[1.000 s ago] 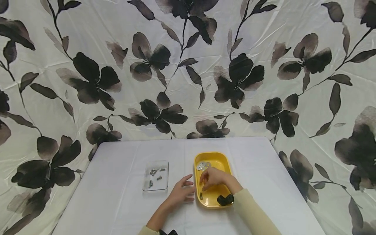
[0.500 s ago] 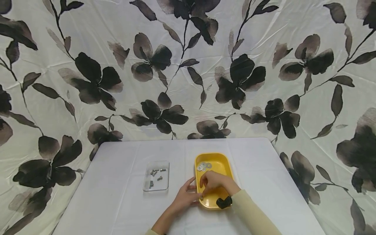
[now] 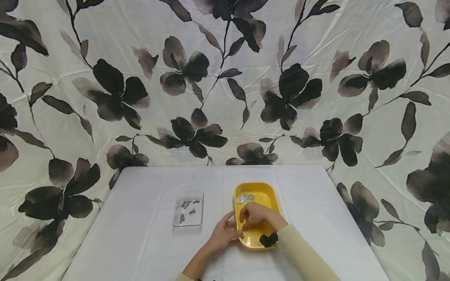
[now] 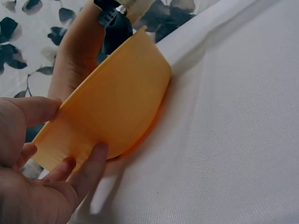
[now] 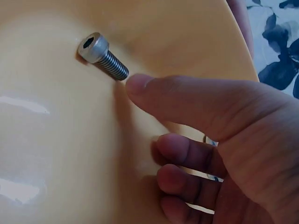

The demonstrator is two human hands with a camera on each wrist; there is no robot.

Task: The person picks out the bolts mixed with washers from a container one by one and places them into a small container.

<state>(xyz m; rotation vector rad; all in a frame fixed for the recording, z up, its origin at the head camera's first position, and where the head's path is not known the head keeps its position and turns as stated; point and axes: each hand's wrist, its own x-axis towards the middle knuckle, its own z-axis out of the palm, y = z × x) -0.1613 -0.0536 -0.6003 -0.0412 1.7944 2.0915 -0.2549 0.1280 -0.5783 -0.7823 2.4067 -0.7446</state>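
Note:
My left hand [image 3: 221,235] grips the near left side of a yellow tray [image 3: 268,190]. In the left wrist view its thumb lies at the rim and its fingers press the outer wall [image 4: 126,93]. My right hand [image 3: 258,216] is inside the tray with fingers loosely bent. Below its thumb lies a silver socket-head bolt [image 5: 105,56] on the tray floor, hex socket and thread showing. The thumb tip is at the bolt's threaded end; whether they touch, I cannot tell. No held object shows in the right hand. Several flat washers [image 3: 245,198] lie at the tray's far left.
A clear box [image 3: 192,225] holding several small bolts [image 3: 186,203] stands left of the tray. Both are on a white-covered table [image 3: 147,203], with a floral cloth [image 3: 246,97] hanging behind. A black wrist strap [image 3: 268,240] hangs over the tray's near right.
My left hand has moved right and taken hold of the tray's side. The right hand has shifted only slightly, staying over the tray near the bolt. The view has drifted a little.

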